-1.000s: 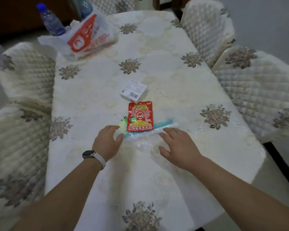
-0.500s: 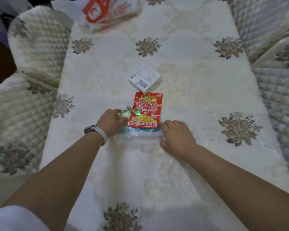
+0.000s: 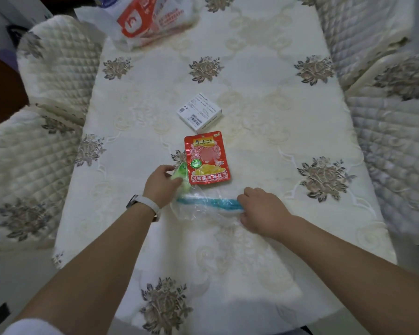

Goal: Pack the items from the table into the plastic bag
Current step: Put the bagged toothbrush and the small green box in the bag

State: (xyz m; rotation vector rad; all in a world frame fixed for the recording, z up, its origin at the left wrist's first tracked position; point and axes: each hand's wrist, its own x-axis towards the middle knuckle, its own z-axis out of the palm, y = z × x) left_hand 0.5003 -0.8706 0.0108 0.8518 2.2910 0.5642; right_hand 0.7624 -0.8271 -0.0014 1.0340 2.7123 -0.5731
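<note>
1. We see a smartwatch (image 3: 134, 202) on the left wrist. It has a dark rectangular case with rounded corners.
2. The watch sits on a smooth white strap (image 3: 151, 206), which goes around the wrist just behind the left hand (image 3: 161, 187).
3. At the bottom left corner, a white sleeve (image 3: 32, 328) covers the upper arm; its edge looks soft and blurred.
4. The left forearm (image 3: 102, 262) and the right forearm (image 3: 348, 257) are bare, up to the right hand (image 3: 261, 209).
</note>
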